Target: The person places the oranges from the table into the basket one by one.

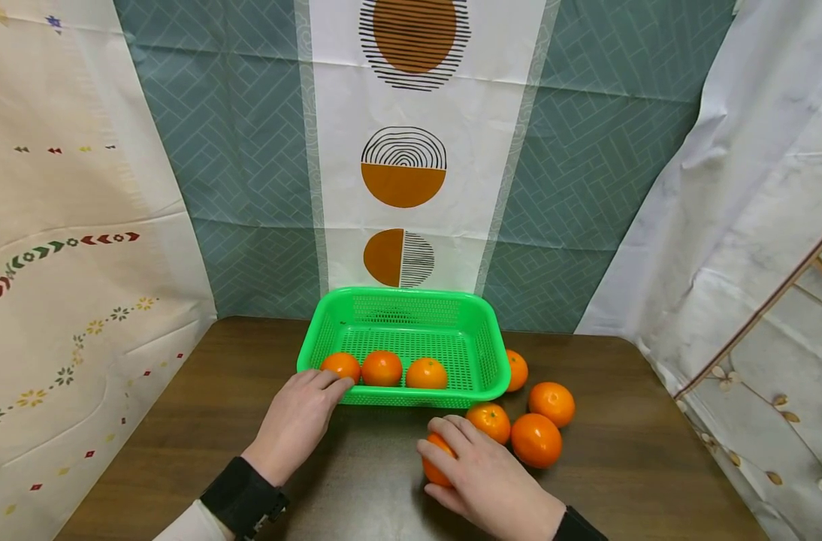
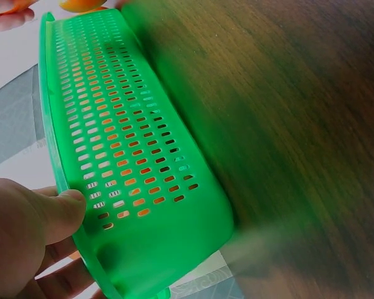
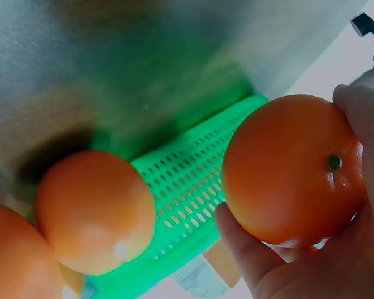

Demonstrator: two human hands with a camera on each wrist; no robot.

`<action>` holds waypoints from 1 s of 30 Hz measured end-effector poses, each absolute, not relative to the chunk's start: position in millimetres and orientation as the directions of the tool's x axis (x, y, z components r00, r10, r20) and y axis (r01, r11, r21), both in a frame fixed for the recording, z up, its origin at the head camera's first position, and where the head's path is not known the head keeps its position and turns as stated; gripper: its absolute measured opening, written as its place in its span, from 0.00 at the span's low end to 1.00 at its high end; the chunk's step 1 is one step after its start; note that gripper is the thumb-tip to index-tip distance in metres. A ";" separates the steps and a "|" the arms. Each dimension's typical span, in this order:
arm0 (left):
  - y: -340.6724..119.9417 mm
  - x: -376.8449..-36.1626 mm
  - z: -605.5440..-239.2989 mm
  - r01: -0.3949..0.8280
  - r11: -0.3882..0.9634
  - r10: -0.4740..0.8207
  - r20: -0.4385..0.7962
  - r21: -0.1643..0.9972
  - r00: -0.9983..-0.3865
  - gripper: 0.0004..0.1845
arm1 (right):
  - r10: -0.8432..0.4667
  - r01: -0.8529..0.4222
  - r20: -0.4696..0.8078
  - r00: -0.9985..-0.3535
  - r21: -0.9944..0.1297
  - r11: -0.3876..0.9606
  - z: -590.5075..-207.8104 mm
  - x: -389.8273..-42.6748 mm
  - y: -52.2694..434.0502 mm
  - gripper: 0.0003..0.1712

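Note:
A green perforated plastic basket [image 1: 475, 346] stands at the back of the table, with three oranges [image 1: 382, 369] in a row along its near side. My left hand [image 1: 304, 409] grips the basket's near left rim, thumb outside and fingers over the inner side, as the left wrist view shows. In front of the basket my right hand [image 1: 482, 473] holds an orange [image 3: 293, 168], thumb and fingers wrapped round it. Just beyond that hand lie several loose oranges [image 1: 536, 440], one of them partly hidden behind the basket's right end.
The brown wooden table [image 1: 627, 451] reaches back to a hanging cloth [image 1: 255, 150] with a white printed middle strip. Patterned cloth [image 1: 80, 300] hangs on the left, and white floral cloth [image 1: 776, 376] on the right.

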State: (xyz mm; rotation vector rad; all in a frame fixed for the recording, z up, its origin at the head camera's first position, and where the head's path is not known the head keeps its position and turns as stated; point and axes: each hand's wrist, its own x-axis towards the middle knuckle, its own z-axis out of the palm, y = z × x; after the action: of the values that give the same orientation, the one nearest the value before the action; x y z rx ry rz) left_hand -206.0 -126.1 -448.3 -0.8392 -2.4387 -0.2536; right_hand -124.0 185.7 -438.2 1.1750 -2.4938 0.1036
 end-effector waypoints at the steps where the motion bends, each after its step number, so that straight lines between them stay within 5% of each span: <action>1: -126.2 -206.0 -448.3 0.615 0.789 0.513 0.549 0.002 -0.660 0.21 | -0.725 -0.756 0.377 -0.576 0.092 0.648 -435.6 -123.9 185.7 0.28; 9: -126.4 -206.2 -447.6 0.611 0.792 0.512 0.542 0.005 -0.667 0.21 | -0.674 -0.710 0.379 -0.634 0.060 0.701 -413.1 -128.2 189.4 0.28; 21: -125.7 -206.6 -447.6 0.615 0.788 0.511 0.545 0.010 -0.664 0.21 | -0.654 -0.713 0.450 -0.608 0.054 0.700 -392.6 -141.8 191.1 0.28; 30: -126.4 -206.5 -449.0 0.620 0.784 0.516 0.554 0.001 -0.653 0.20 | -0.605 -0.658 0.451 -0.657 0.049 0.751 -382.0 -163.5 201.6 0.32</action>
State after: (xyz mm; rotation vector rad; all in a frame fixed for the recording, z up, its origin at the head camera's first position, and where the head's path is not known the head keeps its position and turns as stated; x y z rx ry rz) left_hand -206.5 -126.4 -449.0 -0.8458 -2.4330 -0.2566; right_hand -163.5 201.6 -382.0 0.9587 -2.5046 0.1631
